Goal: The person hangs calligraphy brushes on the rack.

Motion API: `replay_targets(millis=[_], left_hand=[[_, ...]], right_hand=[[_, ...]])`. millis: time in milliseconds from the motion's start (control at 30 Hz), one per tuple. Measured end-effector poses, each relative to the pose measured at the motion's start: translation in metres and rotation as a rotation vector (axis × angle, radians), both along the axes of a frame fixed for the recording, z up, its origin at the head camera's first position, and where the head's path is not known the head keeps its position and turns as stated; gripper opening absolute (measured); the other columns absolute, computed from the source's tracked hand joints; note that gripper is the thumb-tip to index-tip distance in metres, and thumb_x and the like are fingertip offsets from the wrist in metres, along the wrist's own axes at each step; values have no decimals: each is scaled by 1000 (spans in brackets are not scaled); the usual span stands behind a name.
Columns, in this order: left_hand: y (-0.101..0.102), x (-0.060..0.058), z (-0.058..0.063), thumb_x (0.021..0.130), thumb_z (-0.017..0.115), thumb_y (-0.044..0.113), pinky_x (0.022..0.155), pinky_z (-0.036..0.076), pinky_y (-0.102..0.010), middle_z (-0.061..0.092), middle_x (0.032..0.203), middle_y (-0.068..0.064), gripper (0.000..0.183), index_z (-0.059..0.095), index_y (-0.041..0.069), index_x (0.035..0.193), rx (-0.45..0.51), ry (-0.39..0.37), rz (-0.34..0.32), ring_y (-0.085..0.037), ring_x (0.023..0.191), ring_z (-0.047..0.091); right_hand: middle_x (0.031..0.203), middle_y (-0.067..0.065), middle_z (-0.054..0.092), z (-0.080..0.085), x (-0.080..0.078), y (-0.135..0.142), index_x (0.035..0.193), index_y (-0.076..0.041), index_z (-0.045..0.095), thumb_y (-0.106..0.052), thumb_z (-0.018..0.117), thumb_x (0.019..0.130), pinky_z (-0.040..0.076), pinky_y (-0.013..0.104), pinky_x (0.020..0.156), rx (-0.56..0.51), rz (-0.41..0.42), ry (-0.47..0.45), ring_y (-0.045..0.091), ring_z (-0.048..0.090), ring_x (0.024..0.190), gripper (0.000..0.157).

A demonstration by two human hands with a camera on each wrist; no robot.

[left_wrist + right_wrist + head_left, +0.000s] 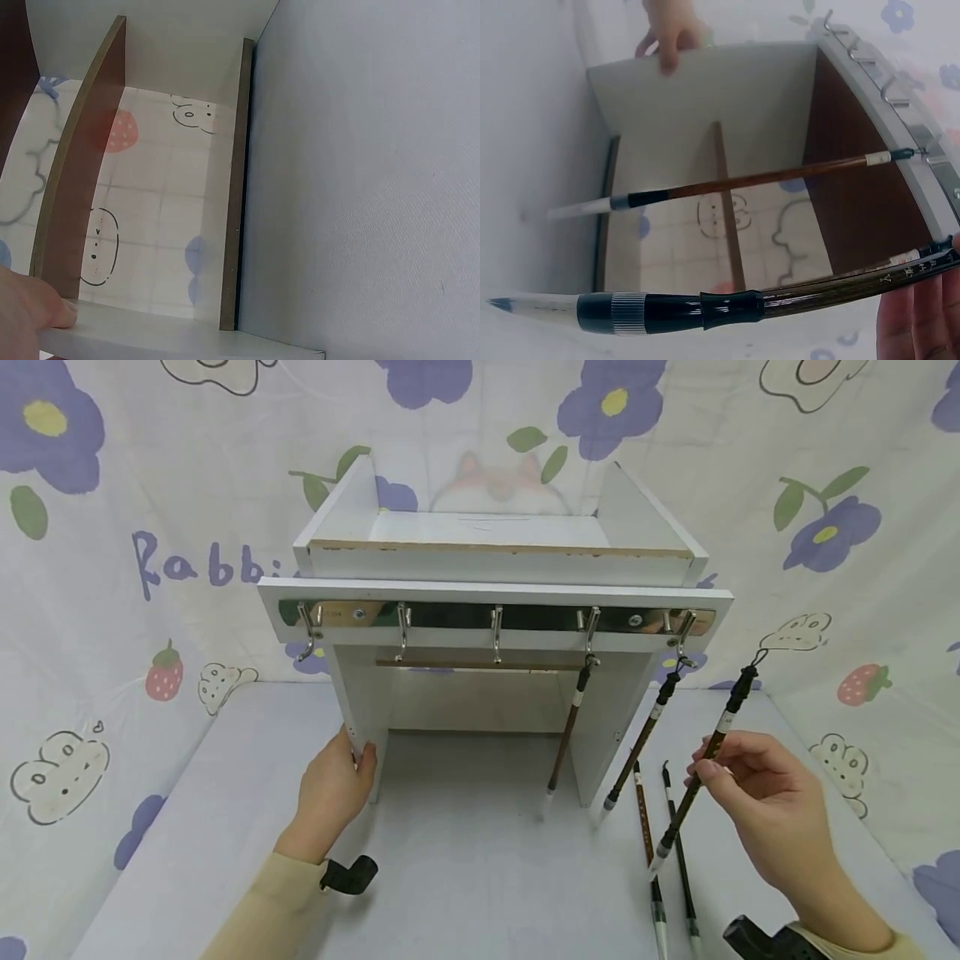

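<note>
My right hand (772, 810) pinches a calligraphy brush (681, 810) by its handle between thumb and fingers, tilted, tip down, its cord loop at the top. In the right wrist view that brush (731, 307) shows a pale tip with a dark point. Thumb inside, my left hand (330, 793) grips the left side panel of a white shelf unit (356, 693). Along its front runs a metal hook rail (450, 614). One brush (567, 735) hangs by its loop from the fourth hook; another brush (641, 742) hangs from the rightmost hook, left of the held one.
Two more brushes, one brown (643, 810) and one black (681, 868), lie on the white table (465, 877) at the right, partly behind the held brush. A patterned cloth (885, 635) hangs behind the unit. Three hooks on the left carry nothing.
</note>
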State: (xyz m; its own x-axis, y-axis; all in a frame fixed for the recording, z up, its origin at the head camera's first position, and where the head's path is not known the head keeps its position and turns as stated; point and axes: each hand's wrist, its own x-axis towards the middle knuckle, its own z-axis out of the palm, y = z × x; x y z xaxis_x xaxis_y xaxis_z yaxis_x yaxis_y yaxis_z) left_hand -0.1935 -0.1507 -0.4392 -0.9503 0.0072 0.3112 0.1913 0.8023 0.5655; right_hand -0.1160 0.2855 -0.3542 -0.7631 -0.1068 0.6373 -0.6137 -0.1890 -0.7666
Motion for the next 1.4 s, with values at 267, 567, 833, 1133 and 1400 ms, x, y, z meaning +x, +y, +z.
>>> replay_targets(millis=[267,567,833,1133,1400], left_hand=[[0,0,0,98,52,20,65,53,-51,62,116,-27,38,48,-1,129,1,-1,-2,-41,92,66],[0,1,2,98,53,19,65,53,-51,62,116,-28,38,47,-2,130,9,2,-3,-41,92,66],[0,2,3,99,52,19,65,54,-50,61,119,-28,41,46,-1,133,15,-3,-12,-41,94,66],[1,2,2,98,54,19,65,54,-49,62,117,-27,41,46,0,133,10,-2,-9,-40,93,66],[1,1,3,98,53,20,64,54,-49,63,115,-27,39,47,0,132,4,-14,0,-40,92,66]], right_hand=[[98,15,64,2,-1,-13,106,18,52,30,50,81,52,22,77,105,-89,-5,20,64,89,27],[95,10,64,2,-3,-29,108,16,55,25,56,82,52,22,73,182,-95,-30,16,64,87,27],[95,5,64,2,-4,-40,110,14,55,19,60,84,52,23,72,241,-87,-74,15,64,86,27],[94,9,62,-1,-7,-52,111,10,58,16,62,85,52,22,68,340,-90,-68,16,64,85,27],[95,8,64,-4,-10,-60,111,7,60,17,61,85,52,22,70,372,-80,-48,14,65,85,29]])
